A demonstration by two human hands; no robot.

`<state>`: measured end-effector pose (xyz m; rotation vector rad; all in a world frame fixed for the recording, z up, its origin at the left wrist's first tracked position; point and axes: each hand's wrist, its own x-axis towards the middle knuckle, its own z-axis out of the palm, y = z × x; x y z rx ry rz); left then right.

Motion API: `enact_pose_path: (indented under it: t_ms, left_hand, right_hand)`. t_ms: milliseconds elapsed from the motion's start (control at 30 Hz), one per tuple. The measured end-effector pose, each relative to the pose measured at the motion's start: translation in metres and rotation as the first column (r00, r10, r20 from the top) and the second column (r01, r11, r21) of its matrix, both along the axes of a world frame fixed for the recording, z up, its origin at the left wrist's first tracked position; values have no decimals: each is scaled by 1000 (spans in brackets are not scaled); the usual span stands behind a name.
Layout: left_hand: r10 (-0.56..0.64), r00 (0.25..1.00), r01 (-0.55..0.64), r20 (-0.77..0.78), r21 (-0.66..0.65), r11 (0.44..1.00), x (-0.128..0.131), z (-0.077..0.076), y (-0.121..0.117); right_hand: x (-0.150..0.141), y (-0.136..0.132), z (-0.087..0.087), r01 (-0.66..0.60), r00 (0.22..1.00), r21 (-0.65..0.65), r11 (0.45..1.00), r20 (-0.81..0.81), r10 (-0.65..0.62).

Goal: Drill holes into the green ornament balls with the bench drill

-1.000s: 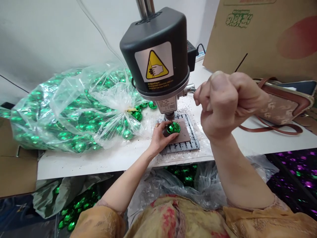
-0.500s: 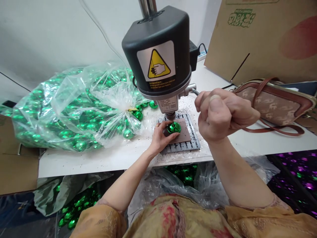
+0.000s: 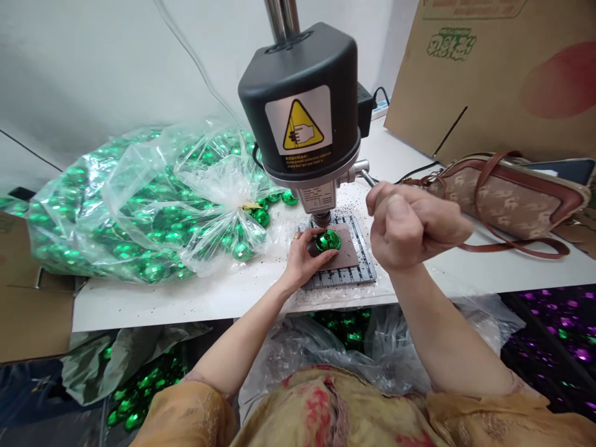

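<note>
Holding the ball on the pad, under the drill, with left hand curved part-open around it, seemingly to steady it. Gripping the lever, right of the drill, in a closed right hand, presumably for firm control.

My right hand hides the far end of the lever, and fingers of my left hand cover one side of the green ball. The top edge cuts off the metal column, the right edge the big cardboard box. I can't read the warning label's smallest print
</note>
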<state>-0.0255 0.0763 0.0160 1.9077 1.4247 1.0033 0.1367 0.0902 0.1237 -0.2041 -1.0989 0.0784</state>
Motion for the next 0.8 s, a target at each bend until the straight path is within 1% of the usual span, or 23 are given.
enact_pose_path:
  t_ms: [100, 167, 233, 267, 300, 333, 367, 400, 433, 467, 500, 533, 567, 600, 633, 667, 700, 733, 767, 800]
  left_hand:
    - [18, 1000, -18, 22, -5, 1000, 3, 0, 0]
    - [66, 997, -67, 45, 9, 998, 6, 2, -4]
    - [171, 984, -174, 50, 63, 983, 9, 5, -17]
    - [217, 975, -220, 40, 103, 970, 10, 7, -28]
    - [225, 974, -225, 21, 145, 963, 12, 8, -41]
    - [187, 982, -182, -8, 189, 965, 13, 9, -56]
    - [92, 994, -78, -51, 232, 970, 15, 9, -71]
    - [-42, 993, 71, -114, 272, 960, 17, 7, -87]
    - [-163, 967, 220, -197, 316, 923, 18, 5, -102]
    - [-246, 925, 343, -290, 356, 869, 20, 2, -114]
    - [-291, 881, 434, -374, 390, 812, 21, -2, -123]
    - [-308, 848, 492, -432, 422, 762, 20, -5, -127]
    - [-316, 832, 523, -457, 454, 721, 19, -8, -126]
    - [-319, 834, 528, -451, 484, 698, 15, -9, -119]
    - [-307, 854, 503, -421, 510, 698, 10, -9, -108]
    - [-268, 887, 442, -376, 527, 726, 3, -7, -91]
    - [-193, 924, 350, -330, 527, 774, -5, -3, -70]
    - [-72, 953, 219, -293, 507, 834, -14, 1, -45]
    - [67, 959, 73, -276, 466, 882, -23, 6, -17]
    - [176, 942, -43, -287, 417, 908, -32, 11, 11]
  right_hand:
    - [-4, 0, 23, 2, 996, -106, 994, -90, -12]
    - [-4, 0, 41, -20, 997, -193, 981, -81, 4]
    - [-2, 0, 56, -62, 997, -247, 967, -60, 49]
    - [-1, 0, 61, -80, 996, -268, 960, -50, 69]
    - [0, 0, 64, -93, 996, -279, 956, -39, 85]
    - [0, 0, 66, -99, 995, -290, 952, -33, 93]
    - [1, 1, 66, -100, 995, -300, 949, -29, 95]
    - [1, 1, 65, -97, 995, -304, 948, -32, 91]
    - [0, 2, 64, -90, 996, -304, 948, -34, 84]
    - [0, 3, 63, -81, 997, -303, 950, -32, 75]
    - [0, 3, 62, -71, 997, -303, 950, -26, 66]
    - [-1, 4, 62, -61, 998, -298, 952, -23, 57]
    - [-1, 4, 61, -53, 999, -290, 956, -23, 49]
    - [-1, 4, 62, -49, 999, -280, 959, -23, 44]
    - [-1, 5, 62, -50, 999, -271, 961, -23, 45]
    - [-1, 4, 62, -55, 998, -262, 964, -31, 49]
    - [-1, 4, 63, -63, 998, -256, 965, -36, 55]
    - [-1, 4, 63, -68, 997, -253, 965, -39, 60]
    - [-1, 4, 64, -72, 997, -249, 966, -42, 63]
    - [-1, 4, 64, -72, 997, -246, 967, -48, 62]
